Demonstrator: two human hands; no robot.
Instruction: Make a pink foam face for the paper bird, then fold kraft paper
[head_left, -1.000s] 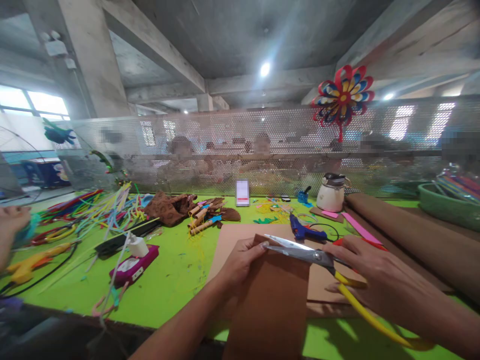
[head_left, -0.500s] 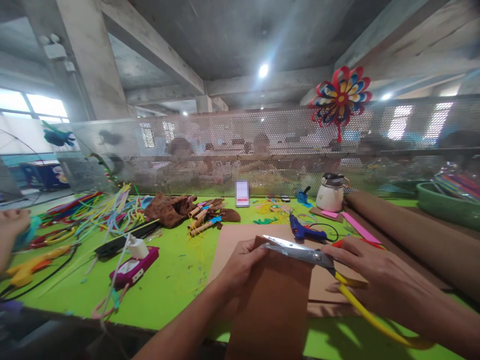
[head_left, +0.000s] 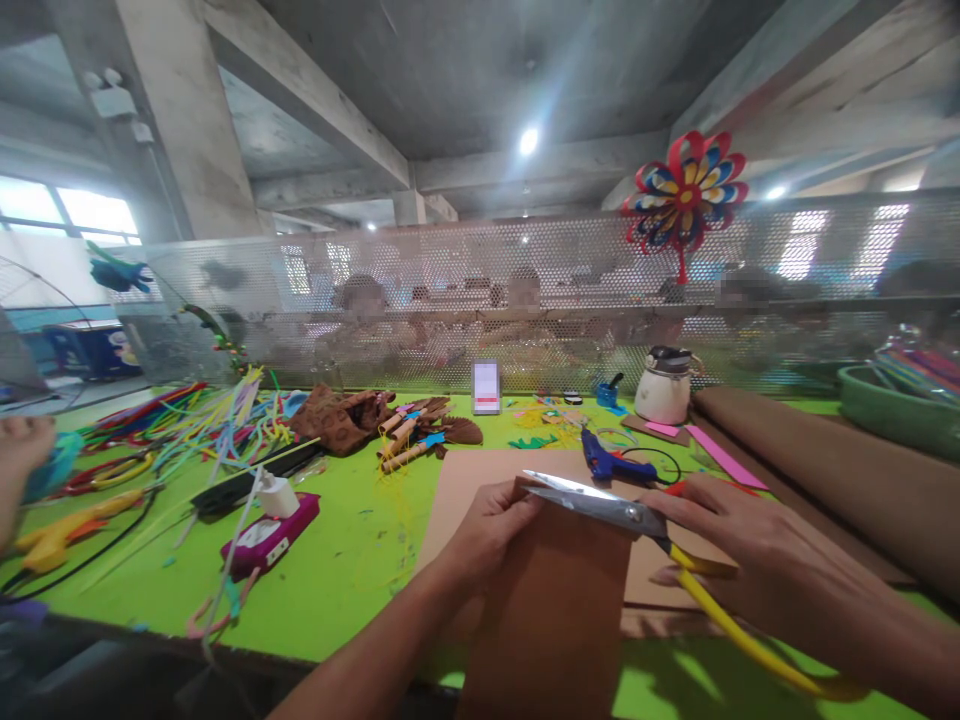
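Note:
My left hand [head_left: 493, 530] pinches the top left corner of a brown paper sheet [head_left: 551, 610], which hangs down toward the bottom of the view. My right hand [head_left: 727, 530] is closed around the yellow handles of a pair of scissors [head_left: 600, 505]. The blades lie across the sheet's upper edge, pointing left, with their tips close to my left fingers. A narrow gap shows between the blades near the tips. Beneath the held sheet, lighter brown paper [head_left: 469, 480] lies flat on the green table [head_left: 345, 560].
A blue glue gun [head_left: 607, 460] lies behind the scissors, near a white jug [head_left: 664, 385]. A long brown roll [head_left: 810, 470] runs along the right. Left are a purple power strip [head_left: 274, 535], a yellow glue gun [head_left: 75, 530] and another person's hand [head_left: 24, 450]. A phone [head_left: 486, 388] stands upright behind.
The view has shifted very slightly. Both hands, the scissors and the sheet keep nearly the same positions, with the sheet's upper edge a little more covered by the blades.

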